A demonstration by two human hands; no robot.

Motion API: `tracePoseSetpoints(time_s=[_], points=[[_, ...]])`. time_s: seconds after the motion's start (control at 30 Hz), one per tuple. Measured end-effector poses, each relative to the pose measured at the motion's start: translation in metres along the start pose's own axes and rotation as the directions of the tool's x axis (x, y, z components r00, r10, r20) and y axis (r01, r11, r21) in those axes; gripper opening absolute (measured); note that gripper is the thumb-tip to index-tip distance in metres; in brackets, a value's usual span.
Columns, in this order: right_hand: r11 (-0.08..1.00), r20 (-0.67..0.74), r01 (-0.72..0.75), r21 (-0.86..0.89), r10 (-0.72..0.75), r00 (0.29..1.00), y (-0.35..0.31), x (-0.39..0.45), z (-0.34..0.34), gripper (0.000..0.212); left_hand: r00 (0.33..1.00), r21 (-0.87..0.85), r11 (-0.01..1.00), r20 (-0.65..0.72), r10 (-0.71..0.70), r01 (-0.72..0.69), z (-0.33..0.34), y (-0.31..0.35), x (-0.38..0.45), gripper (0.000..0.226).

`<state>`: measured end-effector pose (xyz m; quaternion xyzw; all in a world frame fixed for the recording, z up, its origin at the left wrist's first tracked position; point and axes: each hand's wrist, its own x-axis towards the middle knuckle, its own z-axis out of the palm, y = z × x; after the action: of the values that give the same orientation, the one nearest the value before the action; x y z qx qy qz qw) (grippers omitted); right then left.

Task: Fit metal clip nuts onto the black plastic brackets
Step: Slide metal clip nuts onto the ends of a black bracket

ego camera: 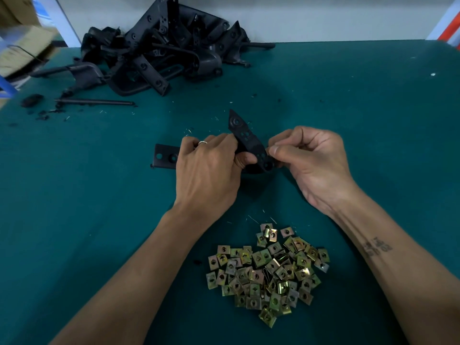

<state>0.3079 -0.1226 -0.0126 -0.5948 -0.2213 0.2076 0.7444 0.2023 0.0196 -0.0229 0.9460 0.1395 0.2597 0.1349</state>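
Bracket held up over the green table, just beyond the nut pile. Left hand wraps its middle, fingers curled round it, ring on one finger. Right hand pinches the bracket's near end between thumb and fingertips; cannot tell whether a nut sits under them. One bracket arm sticks out flat to the left of the left hand. Heap of black brackets far beyond the held bracket, to its left. Loose rod near that heap.
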Motion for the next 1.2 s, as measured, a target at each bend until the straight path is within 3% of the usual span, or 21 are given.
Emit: tracePoseSetpoints(time_s=[0.27, 0.43, 0.57, 0.7, 0.83, 1.0, 1.2], points=[[0.997, 0.085, 0.033, -0.068, -0.027, 0.996, -0.001, 0.001, -0.006, 0.036, 0.999, 0.004, 1.000, -0.021, 0.026, -0.026, 0.000, -0.001, -0.003, 0.040], [0.998, 0.002, 0.034, 0.043, -0.034, 0.999, 0.004, -0.004, 0.005, 0.029, 0.998, -0.073, 0.997, -0.070, -0.006, 0.001, -0.001, -0.002, -0.003, 0.037], [0.991, 0.038, 0.015, 0.130, -0.020, 0.999, 0.000, -0.005, 0.004, 0.021, 0.995, -0.103, 0.995, -0.099, -0.012, 0.001, -0.003, -0.002, -0.004, 0.034], [0.995, -0.005, 0.070, 0.072, -0.069, 0.998, 0.003, -0.006, 0.001, 0.021, 0.997, -0.136, 0.991, -0.082, 0.000, -0.011, -0.002, -0.001, -0.003, 0.032], [0.982, 0.037, 0.186, -0.037, -0.185, 0.982, 0.006, -0.007, 0.002, 0.024, 0.996, -0.176, 0.984, -0.089, -0.005, -0.010, -0.003, -0.001, -0.004, 0.026], [0.873, 0.134, 0.405, -0.272, -0.382, 0.914, 0.004, -0.012, 0.004, 0.025, 0.997, -0.187, 0.982, -0.070, 0.020, -0.032, -0.003, -0.001, -0.004, 0.029], [0.945, 0.042, 0.308, -0.115, -0.305, 0.951, 0.009, -0.011, 0.006, 0.018, 0.996, -0.210, 0.978, -0.086, 0.002, -0.021, -0.003, -0.002, -0.004, 0.030]])
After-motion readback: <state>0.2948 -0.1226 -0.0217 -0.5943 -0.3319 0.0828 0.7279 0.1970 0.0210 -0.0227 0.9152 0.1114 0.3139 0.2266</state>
